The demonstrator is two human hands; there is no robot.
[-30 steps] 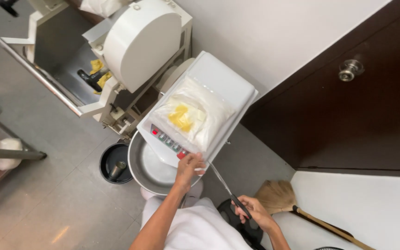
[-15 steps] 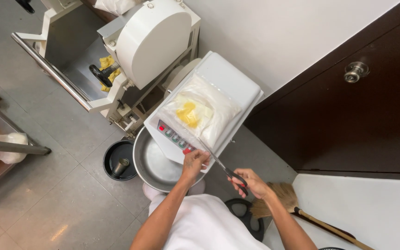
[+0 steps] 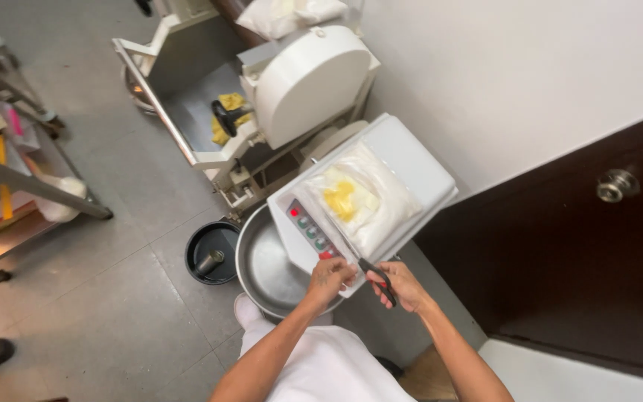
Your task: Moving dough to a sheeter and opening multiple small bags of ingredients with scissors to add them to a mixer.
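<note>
1. While the left hand (image 3: 329, 277) pinches the near corner of the clear plastic bag (image 3: 362, 199), its fingers (image 3: 342, 272) are pressed together on the plastic.
2. The bag, holding white powder and a yellow lump, lies on the sloped white top of the mixer (image 3: 411, 160), just above the control panel (image 3: 310, 229).
3. The right hand (image 3: 403, 286) grips black-handled scissors (image 3: 372, 274), fingers curled through the loops; the blades point at the bag's edge beside the left hand.
4. A steel mixing bowl (image 3: 269, 268) sits under the mixer head, with a black bucket (image 3: 212, 253) on the floor just beside it.
</note>
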